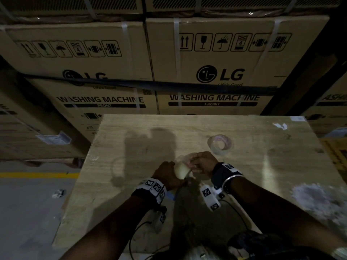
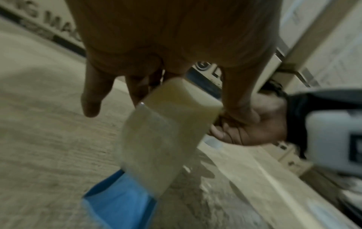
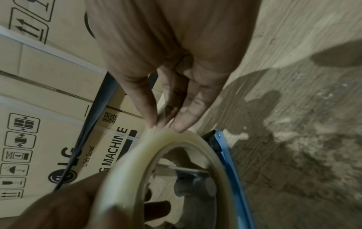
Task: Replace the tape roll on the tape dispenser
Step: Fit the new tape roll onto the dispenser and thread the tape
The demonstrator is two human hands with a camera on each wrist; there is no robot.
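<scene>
Over the middle of the wooden table (image 1: 262, 166) both hands hold a cream tape roll (image 1: 181, 170). My left hand (image 1: 166, 174) grips the roll (image 2: 182, 100) from the left, fingers curled round its width, and a loose strip of tape (image 2: 154, 147) hangs down from it. My right hand (image 1: 201, 163) pinches the roll's upper rim (image 3: 156, 137) with its fingertips (image 3: 182, 124). The blue tape dispenser (image 3: 225, 155) lies just under the roll, and its grey hub (image 3: 195, 184) shows through the roll's hole. Most of the dispenser (image 2: 119, 201) is hidden in the head view.
A second, nearly used-up clear roll (image 1: 220, 144) lies on the table beyond the right hand. Stacked washing machine cartons (image 1: 206, 72) stand behind the table. A rough whitish patch (image 1: 315, 199) marks the table's right side. Floor with a yellow line (image 1: 37, 174) lies to the left.
</scene>
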